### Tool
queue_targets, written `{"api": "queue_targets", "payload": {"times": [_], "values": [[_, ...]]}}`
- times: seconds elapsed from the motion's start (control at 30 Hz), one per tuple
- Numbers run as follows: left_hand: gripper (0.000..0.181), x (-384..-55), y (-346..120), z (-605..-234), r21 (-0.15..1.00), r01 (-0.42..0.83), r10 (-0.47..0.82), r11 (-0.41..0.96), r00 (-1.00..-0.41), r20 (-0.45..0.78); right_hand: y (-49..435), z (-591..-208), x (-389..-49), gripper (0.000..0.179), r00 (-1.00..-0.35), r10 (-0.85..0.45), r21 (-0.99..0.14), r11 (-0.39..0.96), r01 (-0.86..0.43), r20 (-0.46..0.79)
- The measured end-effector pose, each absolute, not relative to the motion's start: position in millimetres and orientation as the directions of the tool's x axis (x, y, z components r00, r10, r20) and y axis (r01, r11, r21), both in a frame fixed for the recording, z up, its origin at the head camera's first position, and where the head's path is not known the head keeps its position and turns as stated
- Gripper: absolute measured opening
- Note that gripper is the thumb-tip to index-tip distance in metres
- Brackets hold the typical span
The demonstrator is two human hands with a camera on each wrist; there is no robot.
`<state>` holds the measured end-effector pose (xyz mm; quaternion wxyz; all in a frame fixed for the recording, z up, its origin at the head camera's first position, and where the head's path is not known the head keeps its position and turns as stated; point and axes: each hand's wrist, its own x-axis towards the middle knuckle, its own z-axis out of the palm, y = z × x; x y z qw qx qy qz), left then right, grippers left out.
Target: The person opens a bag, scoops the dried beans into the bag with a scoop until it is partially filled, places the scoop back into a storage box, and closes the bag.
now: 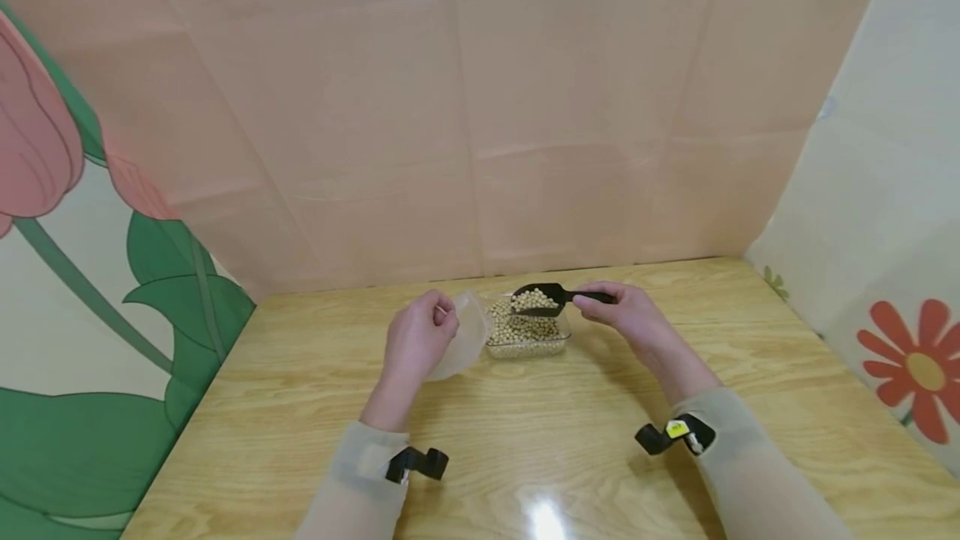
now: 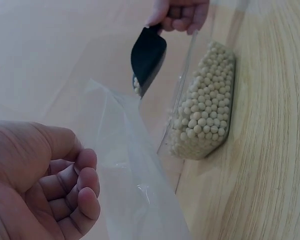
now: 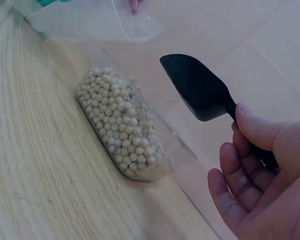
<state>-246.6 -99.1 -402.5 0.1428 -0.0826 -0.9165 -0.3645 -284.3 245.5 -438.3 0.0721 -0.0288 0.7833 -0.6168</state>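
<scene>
My right hand (image 1: 617, 307) grips the handle of a black scoop (image 3: 197, 87), which is raised above a clear box (image 1: 527, 348) and loaded with small round beige beans (image 1: 534, 300). More of the same beans (image 2: 205, 107) fill much of the box. At the box's left side, my left hand (image 1: 422, 333) pinches the edge of a translucent plastic bag (image 2: 135, 175). The bag hangs from the fingers with its upper edge toward the scoop. Whether anything lies inside the bag cannot be made out.
The box stands on a wood-grain table (image 1: 300, 407), near its far edge. A pink covered wall (image 1: 465, 123) rises behind it. Painted walls with flowers flank the table. Each sleeve carries a black wrist mount (image 1: 417, 463).
</scene>
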Motion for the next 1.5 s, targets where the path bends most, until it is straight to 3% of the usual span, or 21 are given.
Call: {"api": "queue_targets", "payload": {"times": [0.33, 0.7, 1.5], "values": [[0.005, -248, -93, -403, 0.635, 0.253, 0.046, 0.73, -0.945, 0.324, 236, -428, -278, 0.059, -0.985, -0.156, -0.978, 0.206, 0.044, -0.077], [0.005, -247, -91, -402, 0.635, 0.273, 0.056, 0.723, -0.939, 0.34, 215, -415, -269, 0.044, -0.978, -0.208, -0.978, 0.204, -0.041, -0.002], [0.006, -242, -89, -393, 0.604, 0.309, 0.064, 0.735, -0.918, 0.391, 181, -401, -248, 0.027, -0.97, -0.18, -0.833, 0.502, -0.231, 0.161]]}}
